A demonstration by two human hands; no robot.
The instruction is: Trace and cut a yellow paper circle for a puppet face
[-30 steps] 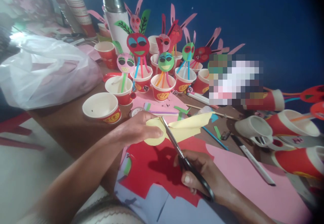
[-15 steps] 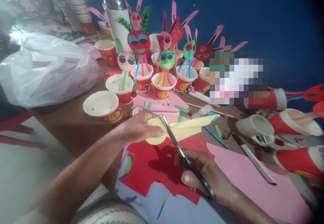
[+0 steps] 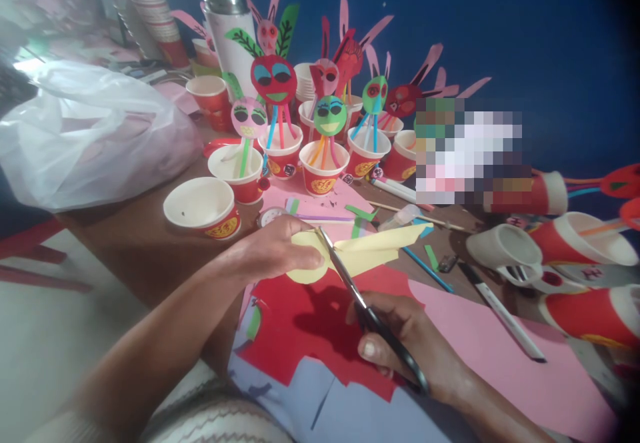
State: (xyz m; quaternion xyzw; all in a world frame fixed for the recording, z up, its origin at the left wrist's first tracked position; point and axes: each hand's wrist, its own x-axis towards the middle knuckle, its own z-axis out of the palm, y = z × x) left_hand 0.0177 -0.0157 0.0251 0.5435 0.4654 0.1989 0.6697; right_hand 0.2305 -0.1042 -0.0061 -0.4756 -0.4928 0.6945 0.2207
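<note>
My left hand [image 3: 273, 246] pinches a piece of yellow paper [image 3: 367, 259] by its rounded left part, thumb on top. A folded strip of the paper sticks out to the right. My right hand [image 3: 400, 343] grips the black handles of a pair of scissors [image 3: 353, 286]. Their metal blades point up and left, across the yellow paper at the edge of the rounded part, close to my left fingertips. The blades look nearly together. Below lies a red paper sheet [image 3: 300, 329] with cut-out edges, over a pale blue sheet [image 3: 345, 409] and beside pink paper [image 3: 480, 343].
Red-and-white paper cups with paper-face figures [image 3: 330, 116] on straws stand behind my hands. An open cup [image 3: 200, 206] sits left, near a white plastic bag [image 3: 95, 136]. A mug [image 3: 503, 253], a marker [image 3: 507, 319] and toppled cups [image 3: 590, 313] lie right. A thermos [image 3: 230, 49] stands behind.
Almost nothing differs. The scissors' handles and my right hand have shifted very slightly; the yellow paper stays in my left hand.
</note>
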